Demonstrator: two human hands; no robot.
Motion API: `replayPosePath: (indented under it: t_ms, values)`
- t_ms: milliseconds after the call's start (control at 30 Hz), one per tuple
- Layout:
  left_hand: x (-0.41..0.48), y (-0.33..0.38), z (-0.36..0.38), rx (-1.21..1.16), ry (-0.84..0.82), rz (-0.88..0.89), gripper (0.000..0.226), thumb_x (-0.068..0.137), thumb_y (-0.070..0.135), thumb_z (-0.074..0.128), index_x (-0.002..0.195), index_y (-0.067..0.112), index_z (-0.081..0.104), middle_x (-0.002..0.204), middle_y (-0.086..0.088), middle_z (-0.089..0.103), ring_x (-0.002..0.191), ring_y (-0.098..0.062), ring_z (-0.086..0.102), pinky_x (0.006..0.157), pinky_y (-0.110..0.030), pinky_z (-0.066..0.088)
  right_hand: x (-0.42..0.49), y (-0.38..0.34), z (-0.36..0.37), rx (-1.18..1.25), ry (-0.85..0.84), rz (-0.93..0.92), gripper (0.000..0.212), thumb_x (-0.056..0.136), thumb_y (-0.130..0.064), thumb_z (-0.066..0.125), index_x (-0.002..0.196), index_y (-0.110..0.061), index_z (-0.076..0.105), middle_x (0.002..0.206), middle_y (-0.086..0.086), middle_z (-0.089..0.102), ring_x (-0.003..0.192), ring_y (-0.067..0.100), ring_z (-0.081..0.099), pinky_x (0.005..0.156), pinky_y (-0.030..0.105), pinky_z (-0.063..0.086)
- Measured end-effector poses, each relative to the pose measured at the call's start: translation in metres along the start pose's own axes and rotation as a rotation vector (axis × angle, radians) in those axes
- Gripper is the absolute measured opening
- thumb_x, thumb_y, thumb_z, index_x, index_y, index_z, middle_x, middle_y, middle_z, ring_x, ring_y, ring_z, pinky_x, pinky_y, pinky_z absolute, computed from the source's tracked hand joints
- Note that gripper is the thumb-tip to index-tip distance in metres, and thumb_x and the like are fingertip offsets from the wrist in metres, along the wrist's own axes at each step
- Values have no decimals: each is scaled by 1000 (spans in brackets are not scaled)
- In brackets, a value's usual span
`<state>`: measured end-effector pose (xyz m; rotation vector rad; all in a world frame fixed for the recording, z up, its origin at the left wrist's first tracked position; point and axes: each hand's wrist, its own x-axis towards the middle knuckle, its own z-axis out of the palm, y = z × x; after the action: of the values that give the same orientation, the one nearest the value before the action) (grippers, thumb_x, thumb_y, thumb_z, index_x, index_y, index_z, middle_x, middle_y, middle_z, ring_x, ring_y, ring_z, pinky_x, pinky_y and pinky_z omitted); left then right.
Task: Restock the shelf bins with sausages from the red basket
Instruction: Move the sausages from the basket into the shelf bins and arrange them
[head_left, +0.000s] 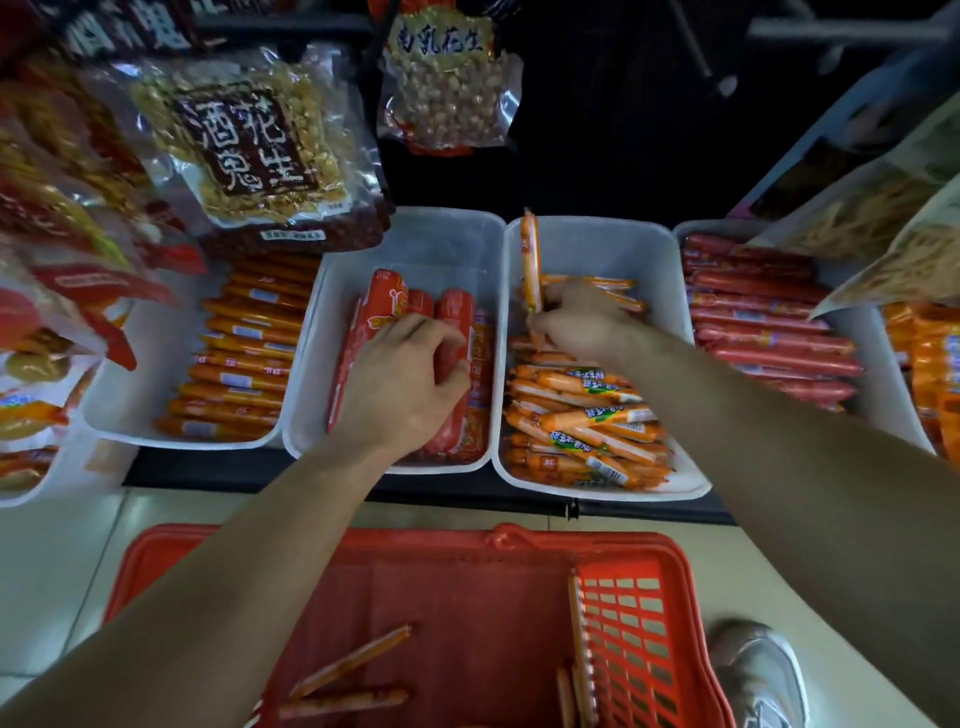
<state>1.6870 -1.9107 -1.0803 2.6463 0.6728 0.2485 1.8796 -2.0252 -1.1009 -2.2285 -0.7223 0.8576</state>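
Observation:
My left hand (402, 384) reaches into the middle white bin (441, 234) and grips a thick red sausage (454, 322) lying among other red ones. My right hand (576, 322) is in the neighbouring bin (613, 244) and pinches a thin orange sausage (530, 254) that stands upright against the bin's left wall. That bin holds several thin orange sausages (587, 415). The red basket (644, 623) sits on the floor below my arms, with a few thin orange sausages (353, 660) lying in it.
A bin of orange sausages (244, 358) stands to the left and a bin of red sausages (763, 317) to the right. Bags of peanuts (249, 140) hang above the left bins. Snack packs (883, 208) overhang the right. My shoe (758, 670) is beside the basket.

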Motion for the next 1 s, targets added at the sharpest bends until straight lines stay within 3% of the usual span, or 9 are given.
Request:
replayPosePath:
  t_ms: [100,200,333,433,533,600,700,833,1000]
  values:
    - [6,7,0,-51,-7,-35,22,90,35,62,111,28,63,116,6,59,109,-17,56,94,-38,49,-10,10,-31,-406,129,-144,12,93,-19,57,101,-19,65,104,9,58,89,27,61,81,37,52]
    - [10,25,3,-116,-23,-46,25,91,36,61,113,26,61,117,5,58,113,-18,55,95,-40,49,-25,30,-46,-742,10,-113,32,90,-26,58,121,-25,64,117,10,51,108,34,58,92,43,50]
    - [19,68,13,39,-215,140,56,90,55,59,136,25,50,137,1,52,128,-19,45,105,-37,40,-58,55,-56,-691,124,-194,41,89,-42,51,126,-27,63,123,7,60,114,32,58,94,43,48]
    - [27,94,40,266,-565,276,93,86,77,42,157,23,18,164,-2,19,150,-23,17,122,-42,15,-84,74,-59,-740,-7,-258,74,86,-65,21,147,-30,44,143,-1,52,133,25,46,113,46,27]
    - [32,89,66,508,-644,399,81,94,70,13,159,24,0,168,-3,6,153,-26,7,122,-48,8,-101,97,-45,-966,-89,-306,78,91,-64,7,158,-26,23,159,-6,34,148,18,27,120,52,-4]
    - [45,82,69,582,-575,448,72,97,61,6,159,26,0,166,-2,14,151,-25,17,121,-45,15,-104,106,-39,-974,9,-312,71,94,-52,16,153,-21,37,153,-1,45,143,21,36,120,58,1]
    - [62,84,70,613,-541,379,68,102,57,15,159,25,-4,167,-5,11,152,-27,16,122,-44,17,-102,106,-40,-899,120,-335,64,91,-45,27,144,-21,51,146,4,52,136,26,44,119,61,14]
    - [63,92,76,497,-572,233,71,102,55,25,159,25,-8,168,-5,-1,154,-28,2,124,-44,5,-97,95,-45,-996,-53,-268,78,94,-69,6,160,-26,7,168,5,3,154,23,3,119,58,-14]
    - [27,82,58,520,-709,332,94,92,74,29,157,25,-17,162,-6,-30,151,-25,-21,124,-41,-5,-90,85,-46,-1087,-160,-201,116,71,-97,13,158,-23,-12,165,10,-19,152,28,-14,117,61,-14]
